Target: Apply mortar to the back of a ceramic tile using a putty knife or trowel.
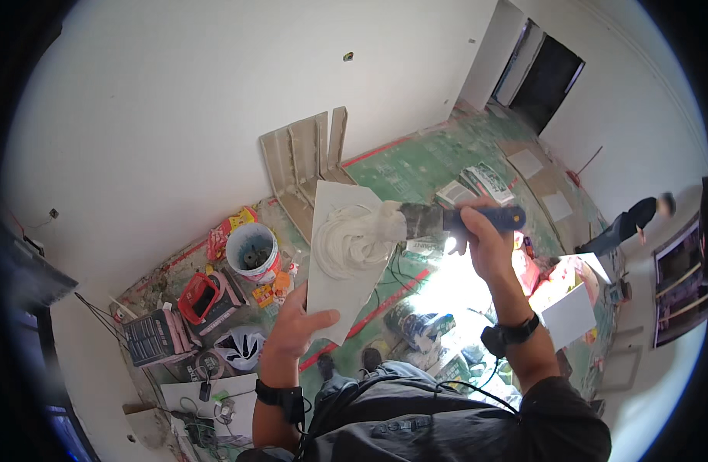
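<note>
My left hand (296,327) grips the lower left edge of a flat pale board (323,308), its thumb lying on the face. A swirled mound of whitish paste (350,242) covers the board's upper middle. In my right hand (485,239) is a putty knife (427,221), held by its dark blue handle. The knife points left over the board, and a lump of the same paste coats its end and meets the mound. The paste hides the blade's tip.
A white bucket (251,250) with grey stuff inside stands at left, near a red container (198,298) and boxes (150,336). Brown panels (301,154) lean on the white wall (215,92). Bright light glares off bags at right. A person (631,223) is at far right.
</note>
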A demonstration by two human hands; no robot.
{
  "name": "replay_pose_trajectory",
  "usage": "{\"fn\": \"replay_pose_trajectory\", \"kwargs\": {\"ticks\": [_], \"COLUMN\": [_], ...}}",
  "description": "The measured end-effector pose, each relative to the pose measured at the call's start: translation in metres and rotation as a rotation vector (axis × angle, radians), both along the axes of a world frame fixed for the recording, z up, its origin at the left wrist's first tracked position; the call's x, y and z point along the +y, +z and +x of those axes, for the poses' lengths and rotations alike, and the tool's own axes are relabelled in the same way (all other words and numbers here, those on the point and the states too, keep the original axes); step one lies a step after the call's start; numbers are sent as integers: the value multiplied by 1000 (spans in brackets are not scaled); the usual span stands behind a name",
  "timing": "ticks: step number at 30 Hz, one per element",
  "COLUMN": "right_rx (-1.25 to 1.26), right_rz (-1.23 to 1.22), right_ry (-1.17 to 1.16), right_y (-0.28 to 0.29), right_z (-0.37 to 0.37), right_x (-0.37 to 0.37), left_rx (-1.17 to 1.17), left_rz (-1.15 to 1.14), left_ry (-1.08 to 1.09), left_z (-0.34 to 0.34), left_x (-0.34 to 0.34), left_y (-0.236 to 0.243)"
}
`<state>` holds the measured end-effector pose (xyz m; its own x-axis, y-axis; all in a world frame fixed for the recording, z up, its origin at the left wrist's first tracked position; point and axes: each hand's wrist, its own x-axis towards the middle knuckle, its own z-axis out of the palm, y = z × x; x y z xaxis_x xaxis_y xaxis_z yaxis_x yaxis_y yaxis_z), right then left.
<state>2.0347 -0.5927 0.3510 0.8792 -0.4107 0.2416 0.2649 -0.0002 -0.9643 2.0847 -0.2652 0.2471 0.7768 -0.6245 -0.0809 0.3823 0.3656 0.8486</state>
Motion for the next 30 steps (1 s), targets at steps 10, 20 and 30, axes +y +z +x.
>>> {"fn": "replay_pose_trajectory", "kwargs": {"ticks": [10, 20, 30], "right_rx": [70, 69, 283], "right_rz": [240, 330, 19], "right_ry": [-36, 301, 867], "right_y": [-29, -31, 50], "right_z": [-5, 43, 99], "right_x": [-17, -66, -65], "left_rx": [-55, -67, -197], "left_rz": [28, 120, 206], "left_ry": [-84, -268, -498], "left_z": [9, 8, 25], "left_x": [12, 17, 23], "left_y": [9, 42, 48]}}
